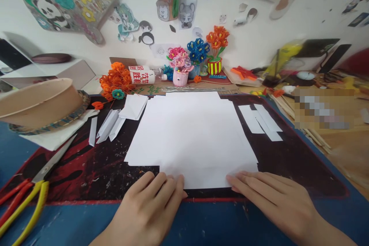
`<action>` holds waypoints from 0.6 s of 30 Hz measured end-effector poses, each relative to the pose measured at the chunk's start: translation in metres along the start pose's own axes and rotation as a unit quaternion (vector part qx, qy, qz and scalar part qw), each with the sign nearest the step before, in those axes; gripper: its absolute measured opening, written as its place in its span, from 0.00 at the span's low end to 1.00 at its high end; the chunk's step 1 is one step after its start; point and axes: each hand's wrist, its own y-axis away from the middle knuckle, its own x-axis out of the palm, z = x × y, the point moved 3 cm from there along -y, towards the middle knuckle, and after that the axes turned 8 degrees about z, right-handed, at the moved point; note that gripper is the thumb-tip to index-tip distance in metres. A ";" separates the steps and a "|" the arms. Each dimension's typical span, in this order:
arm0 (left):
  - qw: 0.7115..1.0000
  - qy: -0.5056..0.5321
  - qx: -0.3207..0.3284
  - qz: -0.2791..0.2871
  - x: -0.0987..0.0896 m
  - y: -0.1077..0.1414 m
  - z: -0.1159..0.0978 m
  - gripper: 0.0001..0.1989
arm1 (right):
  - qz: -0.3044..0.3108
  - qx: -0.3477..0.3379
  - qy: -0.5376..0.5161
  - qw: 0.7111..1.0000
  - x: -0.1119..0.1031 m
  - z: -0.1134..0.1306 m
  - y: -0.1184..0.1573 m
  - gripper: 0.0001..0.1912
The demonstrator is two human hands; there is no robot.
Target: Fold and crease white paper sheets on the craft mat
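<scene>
Blue counter (pixel 77 226) borders our mat (pixel 300 173), roomiest right of its central paper (pixel 191 134). Our left hand (pixel 152 205) and right hand (pixel 275 192), fingers together, touch the paper's near edge; whether pinching, we can't tell. Red characters mark a bottle (pixel 154 78).

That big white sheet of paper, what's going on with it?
A person's bare left hand and bare right hand are at the near edge of the large white paper sheet with notched corners, on a red-and-black mat. Whether they pinch or just press it is hard to tell. Folded white paper pieces lie left of the sheet, flat white paper strips right of it. Long-bladed scissors with red and yellow handles lie at the left, untouched.
</scene>
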 end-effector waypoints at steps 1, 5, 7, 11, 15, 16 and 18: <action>1.000 0.002 -0.002 0.001 0.000 -0.001 0.000 0.10 | -0.002 0.002 -0.001 1.000 0.001 0.000 0.001 0.14; 1.000 0.022 -0.011 0.004 0.001 -0.003 0.003 0.10 | -0.003 0.006 -0.001 1.000 0.001 0.000 0.000 0.13; 0.999 0.038 -0.023 -0.006 0.002 -0.002 0.006 0.11 | 0.001 0.007 0.002 1.000 -0.001 0.000 -0.002 0.12; 0.995 0.090 -0.047 -0.025 0.004 0.002 0.012 0.10 | -0.006 0.001 0.009 1.000 -0.002 0.000 -0.004 0.11; 0.988 0.131 -0.077 -0.004 0.005 0.008 0.016 0.10 | -0.006 0.008 0.001 1.000 -0.001 0.000 -0.003 0.12; 0.988 0.133 -0.081 -0.004 0.005 0.009 0.017 0.10 | -0.007 0.010 0.002 1.000 -0.001 0.000 -0.003 0.12; 0.989 0.128 -0.076 -0.010 0.004 0.008 0.016 0.10 | -0.007 0.007 0.007 1.000 -0.002 0.000 -0.005 0.12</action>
